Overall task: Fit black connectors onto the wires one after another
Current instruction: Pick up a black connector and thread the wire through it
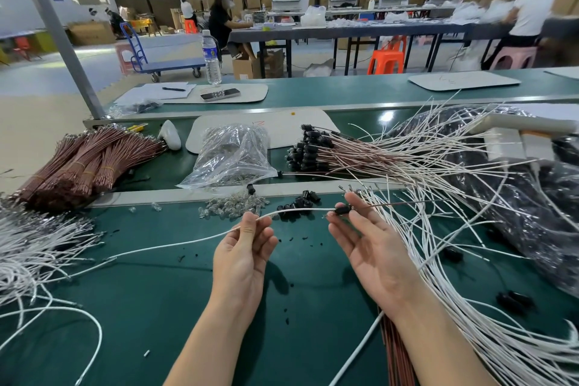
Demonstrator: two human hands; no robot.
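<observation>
Right hand (372, 247) pinches 1 black connector (343, 209) at the fingertips, with a brown wire (401, 204) trailing right. Left hand (244, 247) pinches the white wire (291, 210). Its long axis is roughly level and its free end sits just left of the connector. Judged not yet seated; insertion would run rightward.

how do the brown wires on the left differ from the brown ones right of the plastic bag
The brown wires right of the bag lie loose, tipped with black connectors; the bag sits beside them. The left brown wires are tied in bundles with yellow bands and show none. Both rest on the green bench.
</observation>
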